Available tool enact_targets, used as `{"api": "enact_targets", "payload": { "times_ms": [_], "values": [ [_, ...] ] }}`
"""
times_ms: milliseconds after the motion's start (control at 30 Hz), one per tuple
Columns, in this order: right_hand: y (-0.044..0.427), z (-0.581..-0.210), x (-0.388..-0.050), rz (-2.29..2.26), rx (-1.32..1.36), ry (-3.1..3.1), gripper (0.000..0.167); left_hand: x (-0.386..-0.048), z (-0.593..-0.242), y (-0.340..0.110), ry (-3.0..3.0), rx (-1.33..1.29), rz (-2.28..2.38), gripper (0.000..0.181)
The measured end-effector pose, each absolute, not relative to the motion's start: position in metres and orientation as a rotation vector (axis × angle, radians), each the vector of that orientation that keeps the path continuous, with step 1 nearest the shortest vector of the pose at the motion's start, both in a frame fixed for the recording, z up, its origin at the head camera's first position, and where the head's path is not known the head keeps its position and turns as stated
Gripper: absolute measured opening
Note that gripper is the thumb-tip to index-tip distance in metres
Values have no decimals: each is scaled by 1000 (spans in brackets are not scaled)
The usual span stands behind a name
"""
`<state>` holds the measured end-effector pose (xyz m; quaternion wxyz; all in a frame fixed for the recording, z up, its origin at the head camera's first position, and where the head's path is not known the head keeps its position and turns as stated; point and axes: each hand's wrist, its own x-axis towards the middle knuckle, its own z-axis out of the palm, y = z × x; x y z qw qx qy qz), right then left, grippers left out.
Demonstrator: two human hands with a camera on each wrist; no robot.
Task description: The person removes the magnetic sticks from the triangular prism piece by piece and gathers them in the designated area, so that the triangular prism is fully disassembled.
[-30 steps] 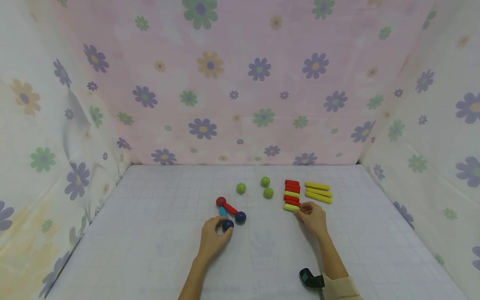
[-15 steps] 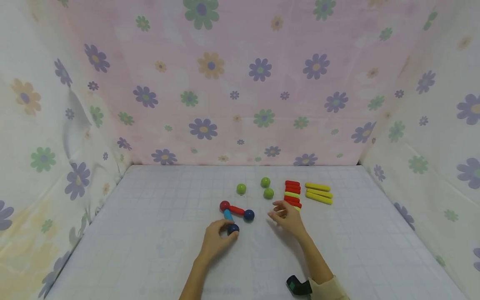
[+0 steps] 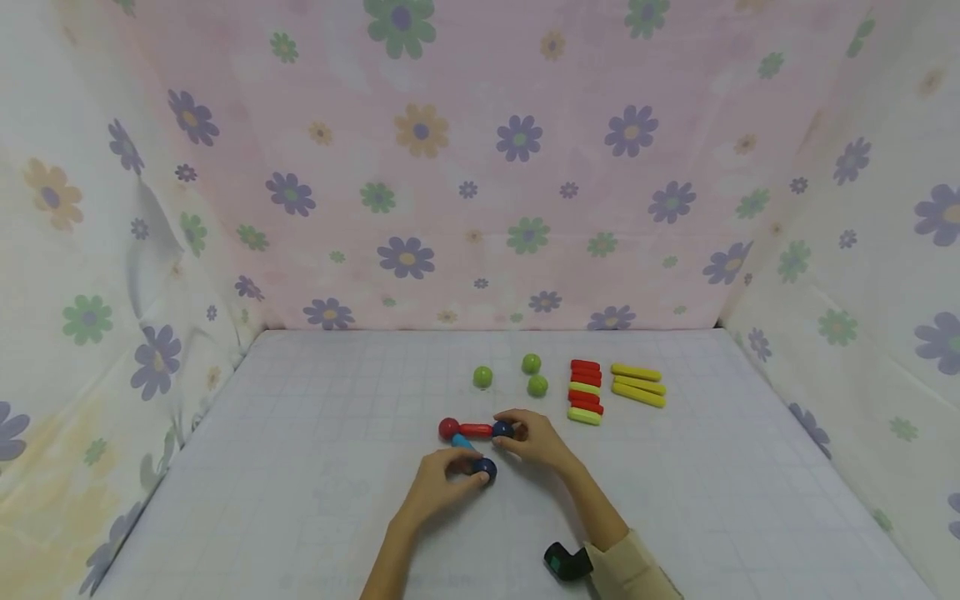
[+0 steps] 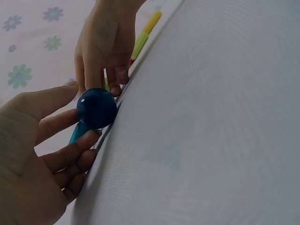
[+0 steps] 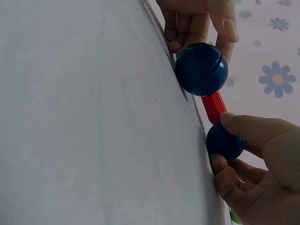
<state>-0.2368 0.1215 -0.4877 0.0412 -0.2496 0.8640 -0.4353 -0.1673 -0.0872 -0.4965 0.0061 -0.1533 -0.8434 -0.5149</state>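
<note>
A V-shaped piece lies on the table: a red ball (image 3: 448,428) at the corner, a red rod (image 3: 476,430) and a light blue rod (image 3: 463,442) leading to two dark blue balls. My left hand (image 3: 441,485) holds the nearer dark blue ball (image 3: 487,471), at the end of the light blue rod, its fingers and thumb around it in the left wrist view. With thumb and fingers, my right hand (image 5: 262,159) pinches the other dark blue ball (image 5: 225,141), at the red rod's end. Part of the light blue rod is hidden behind my left fingers.
Several green balls (image 3: 483,377) sit behind the hands. To their right is a column of short red and light green rods (image 3: 584,397), with longer yellow rods (image 3: 636,372) beside it. A flowered cloth (image 3: 480,167) rises at the table's back edge.
My right hand has left the short rods and moved left onto the far dark blue ball. My left hand has shifted right and nearer with its ball, and the piece has turned.
</note>
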Motion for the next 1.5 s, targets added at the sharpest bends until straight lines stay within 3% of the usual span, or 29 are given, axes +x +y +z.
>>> {"api": "enact_targets", "payload": {
  "times_ms": [200,400,500,733,1100,1500],
  "values": [
    [120,-489,-237,-1330,-732,2621,35,-169,-499,-84,-2460,-307,-1539,10],
    [122,-490,-236,-1360,-743,2571,33,-177,-501,-82,-2308,-26,-1300,29],
    [123,-490,-235,-1365,-768,2563,33,-183,-501,-83,-2364,-69,-1345,37],
    [123,-492,-236,-1367,-765,2559,31,-194,-502,-85,-2578,-227,-1451,22],
    [115,-489,-231,-1397,-706,2601,27,-201,-502,-94,-2651,-355,-1550,21],
    [109,-495,-233,-1421,-509,2820,25,-200,-501,-98,-2622,-327,-1626,19]
  ]
}}
